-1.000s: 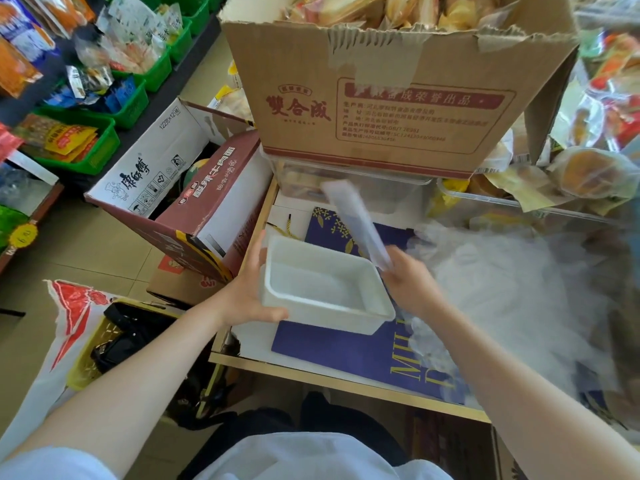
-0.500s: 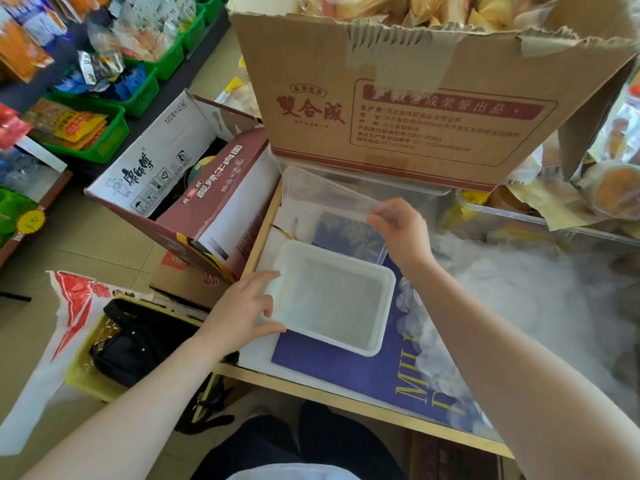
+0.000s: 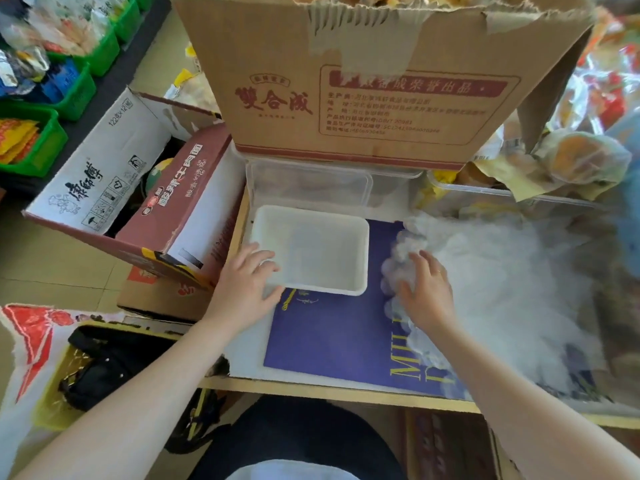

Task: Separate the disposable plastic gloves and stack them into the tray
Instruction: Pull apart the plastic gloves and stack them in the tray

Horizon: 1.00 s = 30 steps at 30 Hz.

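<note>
- A small table (image 3: 311, 386) with a pale wooden edge stands in what looks like a shop.
- A purple book (image 3: 329, 334) with gold letters lies flat on the table.
- A big brown cardboard box (image 3: 363, 98) with red writing sits at the back, on top of clear plastic tubs (image 3: 311, 181).
- An open noodle box (image 3: 145, 188) leans just beside the table on the left.
- Green bins (image 3: 69, 95) full of snack packs line the far left, above a tan tile floor (image 3: 52, 265).
- A black bag (image 3: 114, 368) lies low on the left, near a white and red sack (image 3: 24, 341).
- The white tray (image 3: 346, 251) sits on the table, partly on the book, in front of the clear tubs.
- The left hand (image 3: 246, 289) holds the tray's near left corner, fingers over the rim and thumb along the near side.
- A big see-through heap of plastic gloves (image 3: 502, 289) covers the right side of the table, just to the right of the tray.
- The right hand (image 3: 427, 292) rests on the left edge of the heap with its fingers spread and fairly straight. I cannot tell if it has picked up a glove.
- The tray looks almost empty, but it is too blurry to be sure a thin glove lies inside.
</note>
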{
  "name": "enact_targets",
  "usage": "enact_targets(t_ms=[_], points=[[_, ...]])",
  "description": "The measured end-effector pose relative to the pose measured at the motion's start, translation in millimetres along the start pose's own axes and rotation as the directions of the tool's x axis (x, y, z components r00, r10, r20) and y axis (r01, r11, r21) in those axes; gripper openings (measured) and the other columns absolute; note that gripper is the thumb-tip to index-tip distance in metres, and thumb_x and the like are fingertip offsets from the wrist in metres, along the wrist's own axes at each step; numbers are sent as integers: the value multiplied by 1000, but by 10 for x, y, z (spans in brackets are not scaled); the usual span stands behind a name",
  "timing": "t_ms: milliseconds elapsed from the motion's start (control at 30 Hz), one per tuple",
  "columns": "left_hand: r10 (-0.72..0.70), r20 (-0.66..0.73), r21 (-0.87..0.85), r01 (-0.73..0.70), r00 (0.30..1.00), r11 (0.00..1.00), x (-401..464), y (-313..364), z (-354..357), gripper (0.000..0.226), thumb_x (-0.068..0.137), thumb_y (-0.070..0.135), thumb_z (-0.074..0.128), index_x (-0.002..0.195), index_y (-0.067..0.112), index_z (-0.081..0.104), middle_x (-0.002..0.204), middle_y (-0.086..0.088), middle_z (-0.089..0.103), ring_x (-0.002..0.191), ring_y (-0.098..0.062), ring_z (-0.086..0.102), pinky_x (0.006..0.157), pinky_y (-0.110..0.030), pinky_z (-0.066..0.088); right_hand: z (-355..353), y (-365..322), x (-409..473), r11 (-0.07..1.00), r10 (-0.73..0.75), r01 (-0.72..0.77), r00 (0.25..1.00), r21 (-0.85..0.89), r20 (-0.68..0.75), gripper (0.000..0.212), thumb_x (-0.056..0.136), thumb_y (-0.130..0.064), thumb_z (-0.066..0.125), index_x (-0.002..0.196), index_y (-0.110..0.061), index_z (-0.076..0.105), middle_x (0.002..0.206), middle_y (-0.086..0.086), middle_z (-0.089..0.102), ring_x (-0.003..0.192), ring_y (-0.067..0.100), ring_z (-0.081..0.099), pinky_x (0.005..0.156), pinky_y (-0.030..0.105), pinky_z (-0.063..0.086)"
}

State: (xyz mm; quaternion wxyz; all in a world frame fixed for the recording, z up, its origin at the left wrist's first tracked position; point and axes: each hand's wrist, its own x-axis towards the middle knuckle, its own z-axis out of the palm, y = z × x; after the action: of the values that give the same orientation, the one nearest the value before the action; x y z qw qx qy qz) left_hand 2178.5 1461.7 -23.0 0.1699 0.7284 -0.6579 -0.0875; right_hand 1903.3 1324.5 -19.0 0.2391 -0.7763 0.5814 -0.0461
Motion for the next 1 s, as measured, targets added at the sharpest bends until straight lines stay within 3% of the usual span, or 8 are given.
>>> enact_targets(t_ms=[233, 400, 533, 700, 767, 833, 900, 1000], points=[[308, -18, -227, -304, 951, 925, 104, 591, 162, 26, 83, 22, 46, 82, 10, 69, 108, -7, 66, 117, -23, 44, 95, -39, 43, 122, 480, -578, 886, 420, -426, 904, -181, -76, 63, 98, -34, 35, 148, -2, 12, 156, 17, 9, 144, 30, 7, 115, 43, 8], [510, 58, -326, -467, 858, 822, 199, 986, 326, 24, 82, 19, 47, 84, 9, 68, 108, -8, 66, 115, -20, 46, 90, -34, 46, 212, 662, -874, 937, 288, -291, 957, -194, -46, 41, 92, -26, 54, 128, -8, 51, 136, 15, 49, 124, 36, 44, 96, 45, 36], [568, 217, -351, -479, 794, 804, 303, 1319, 409, 33, 85, 26, 47, 106, 8, 64, 118, -9, 62, 113, -23, 54, 95, -38, 48, 150, 629, -966, 965, 114, -154, 975, -214, -190, 13, 69, -5, 73, 80, -9, 68, 86, 10, 68, 82, 36, 62, 68, 39, 41], [517, 358, -294, -432, 778, 853, 472, 1756, 366, 80, 83, 49, 63, 146, 17, 25, 152, -1, 30, 140, -17, 25, 114, -23, 8, -245, 493, -953, 998, 59, -53, 958, 28, -282, 25, 87, -27, 54, 77, -8, 67, 73, 6, 67, 65, 29, 59, 65, 33, 39], [502, 290, -312, -415, 815, 855, 529, 1899, 321, 67, 86, 43, 61, 142, 16, 36, 143, -4, 44, 131, -21, 41, 108, -29, 27, -453, 437, -966, 989, 4, 27, 976, 142, -219, 26, 90, -26, 56, 77, -5, 65, 68, 6, 63, 59, 24, 54, 59, 33, 40], [499, 154, -341, -428, 853, 837, 587, 2006, 274, 42, 88, 38, 54, 120, 13, 59, 113, -8, 66, 100, -28, 63, 81, -39, 51, -666, 426, -961, 962, -11, 53, 988, 267, -155, 22, 91, -20, 58, 76, -4, 62, 64, 6, 61, 57, 17, 50, 57, 23, 38], [426, 93, -433, -349, 900, 831, 650, 2094, 210, 29, 89, 34, 57, 101, 10, 66, 91, -9, 70, 81, -27, 65, 66, -35, 52, -871, 479, -958, 916, 21, 29, 993, 399, -120, 23, 93, -15, 55, 72, -7, 59, 57, 2, 58, 51, 8, 47, 55, 17, 35], [230, 213, -597, -60, 949, 800, 718, 2208, 130, 13, 83, 23, 70, 91, 14, 64, 81, 1, 67, 73, -7, 61, 65, -14, 42, -1156, 628, -960, 722, 153, -55, 985, 690, -81, 35, 98, -13, 45, 65, -4, 48, 47, -8, 47, 45, 4, 42, 51, 17, 34]])
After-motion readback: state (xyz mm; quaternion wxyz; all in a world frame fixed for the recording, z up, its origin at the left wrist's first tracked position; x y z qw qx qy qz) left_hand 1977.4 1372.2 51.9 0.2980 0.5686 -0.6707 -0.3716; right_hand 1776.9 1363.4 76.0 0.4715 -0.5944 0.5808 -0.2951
